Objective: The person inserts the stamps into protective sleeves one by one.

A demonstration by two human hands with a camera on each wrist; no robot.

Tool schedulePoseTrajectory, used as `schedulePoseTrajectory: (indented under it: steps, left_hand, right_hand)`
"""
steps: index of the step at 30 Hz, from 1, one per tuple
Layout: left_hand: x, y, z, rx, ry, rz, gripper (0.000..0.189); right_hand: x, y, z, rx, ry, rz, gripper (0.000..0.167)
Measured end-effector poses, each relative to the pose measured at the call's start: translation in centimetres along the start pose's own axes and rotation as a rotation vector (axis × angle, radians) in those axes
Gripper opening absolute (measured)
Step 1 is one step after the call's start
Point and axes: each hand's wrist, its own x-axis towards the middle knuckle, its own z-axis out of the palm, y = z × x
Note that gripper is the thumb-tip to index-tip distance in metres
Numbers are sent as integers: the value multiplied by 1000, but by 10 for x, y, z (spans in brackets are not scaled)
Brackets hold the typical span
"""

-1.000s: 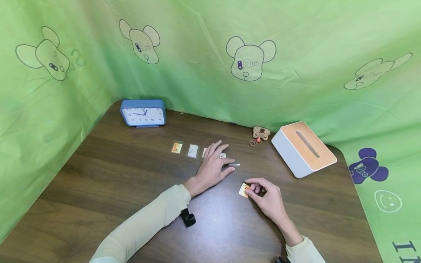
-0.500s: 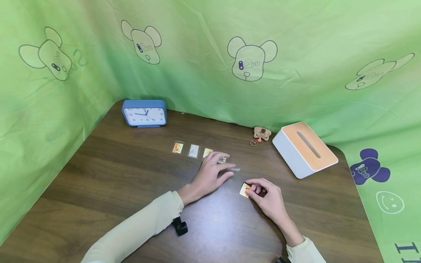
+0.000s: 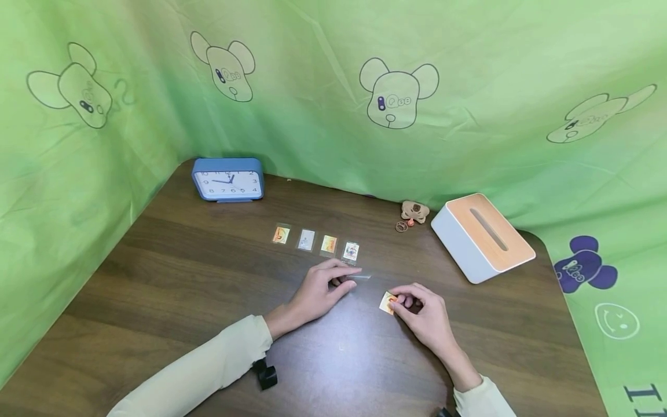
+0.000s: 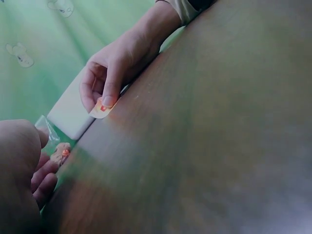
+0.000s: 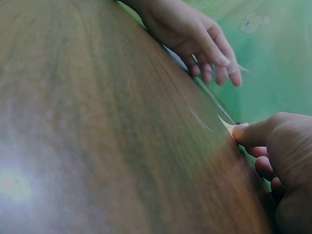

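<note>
My left hand [image 3: 315,289] pinches a clear plastic sleeve [image 3: 361,277] between thumb and index finger, just above the table. The thin sleeve [image 4: 48,127] shows see-through in the left wrist view. To its right, my right hand [image 3: 427,315] pinches a small orange-and-white stamp [image 3: 387,302] by one edge; the right wrist view shows this stamp [image 5: 227,127] almost edge-on. Beyond the left hand lies a row of several similar stamps in clear sleeves. The leftmost is an orange stamp [image 3: 281,234], and the nearest to my left hand is a pale stamp [image 3: 351,251].
A blue alarm clock [image 3: 228,179] stands at the table's back left. On the right are a tissue box [image 3: 482,237] with a wooden lid and a small brown bear-shaped trinket [image 3: 414,211] with a ring. A green printed curtain [image 3: 312,104] surrounds the wooden table [image 3: 172,301].
My left hand has drawn back toward me and to the left, carrying the clear sleeve and uncovering the row's right end. The right hand stays in place with its stamp.
</note>
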Motion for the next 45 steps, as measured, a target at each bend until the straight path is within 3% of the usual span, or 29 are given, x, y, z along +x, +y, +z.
schedulePoseTrajectory:
  steps: [6,10,15,20,30,45]
  left_hand:
    - [-2,5,-4,-62,-14,-95,36]
    - [-2,5,-4,-87,-21,-127,49]
    - [-2,5,-3,-71,-18,-150,24]
    - [-2,4,-3,-54,-2,-158,6]
    - [-2,6,-6,-43,20,-168,8]
    - [-1,5,-5,-63,18,-131,5]
  right_hand:
    - [-1,0,0,-9,16,-14,34]
    - [-1,2,0,-14,10,-15,36]
    - [-1,2,1,-36,9,-22,36]
    - [-2,-1,2,-44,37,-47,33]
    - [-3,-5,15,15,128,-92,31]
    - [1,-22,23,179,245,-37,21]
